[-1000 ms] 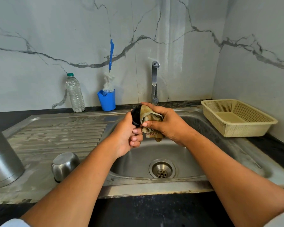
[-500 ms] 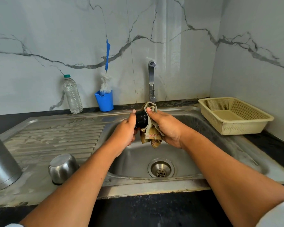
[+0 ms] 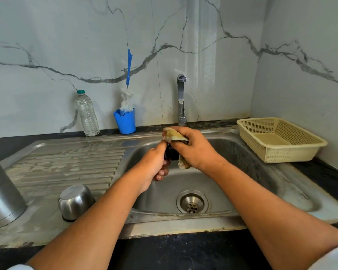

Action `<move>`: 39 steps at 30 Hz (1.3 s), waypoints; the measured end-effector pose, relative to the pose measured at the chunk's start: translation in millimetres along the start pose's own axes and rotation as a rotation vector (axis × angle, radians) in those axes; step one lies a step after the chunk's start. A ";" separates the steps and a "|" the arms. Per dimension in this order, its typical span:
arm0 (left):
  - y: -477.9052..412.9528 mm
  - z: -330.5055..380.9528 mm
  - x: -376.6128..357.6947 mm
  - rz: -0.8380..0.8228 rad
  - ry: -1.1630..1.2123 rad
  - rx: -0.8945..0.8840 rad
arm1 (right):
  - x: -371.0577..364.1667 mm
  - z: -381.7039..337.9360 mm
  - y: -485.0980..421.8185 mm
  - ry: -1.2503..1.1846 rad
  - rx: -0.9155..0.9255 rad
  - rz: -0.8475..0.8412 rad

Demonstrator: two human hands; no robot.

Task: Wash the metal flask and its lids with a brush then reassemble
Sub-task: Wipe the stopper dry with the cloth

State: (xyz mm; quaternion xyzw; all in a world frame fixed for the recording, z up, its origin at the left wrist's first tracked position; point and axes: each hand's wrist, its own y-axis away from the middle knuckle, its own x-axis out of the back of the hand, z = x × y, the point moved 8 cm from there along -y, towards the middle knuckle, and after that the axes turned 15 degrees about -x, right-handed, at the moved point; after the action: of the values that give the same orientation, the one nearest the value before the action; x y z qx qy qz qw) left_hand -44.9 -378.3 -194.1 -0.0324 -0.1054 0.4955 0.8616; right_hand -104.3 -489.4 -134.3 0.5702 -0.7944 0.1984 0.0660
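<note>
Over the sink basin, my left hand grips a small black lid, mostly hidden between my hands. My right hand holds a yellowish cloth wrapped over the lid's top and right side. The metal flask body stands at the far left edge of the drainboard. A round steel cup lid sits upside down on the drainboard near the front. A bottle brush with a blue handle stands in a blue holder at the back wall.
A tap rises behind my hands with no water running. A clear plastic bottle stands left of the blue holder. A beige plastic basket sits right of the sink. The drain lies below my hands.
My right hand has shifted the cloth up and over the top of the black lid, so less of the lid shows. Both hands stay over the basin.
</note>
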 end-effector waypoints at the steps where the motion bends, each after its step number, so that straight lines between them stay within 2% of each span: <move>1: -1.2 -1.3 0.6 0.019 0.048 0.017 | 1.2 1.1 -0.6 -0.051 -0.008 0.003; 5: -7.3 -3.3 2.4 0.099 0.208 0.036 | 5.9 10.2 -6.5 -0.123 -0.076 0.084; 9: -11.7 4.0 10.2 0.211 0.402 -0.041 | 14.6 29.2 -9.7 -0.166 -0.257 0.225; 12: -14.8 8.6 14.5 0.229 0.452 -0.108 | 5.0 42.2 -5.1 -0.425 -0.451 0.118; 14: -15.1 10.4 13.2 0.192 0.370 -0.149 | -1.0 44.2 -2.0 -0.542 -0.519 0.062; 18: -14.0 10.9 16.5 0.158 0.120 -0.206 | -3.6 43.9 -2.7 -0.679 -0.532 0.031; 25: -15.7 15.8 10.9 -0.034 -0.065 -0.309 | -2.1 45.6 -1.8 -0.647 -0.543 0.005; 29: -15.0 14.1 6.4 -0.051 0.018 -0.287 | 0.5 45.7 -1.1 -0.616 -0.535 -0.003; 33: -16.8 14.4 15.4 0.056 0.176 -0.254 | 1.2 43.1 -3.4 -0.658 -0.516 0.001; 39: -18.4 6.9 24.8 0.208 0.458 -0.115 | 7.2 59.2 -9.7 -0.686 -0.577 0.081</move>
State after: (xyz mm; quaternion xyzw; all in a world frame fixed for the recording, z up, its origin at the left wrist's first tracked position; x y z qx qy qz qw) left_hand -18.7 -366.6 -180.7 -0.2034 0.0682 0.5545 0.8041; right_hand -90.6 -521.5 -183.5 0.5295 -0.8150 -0.2294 -0.0525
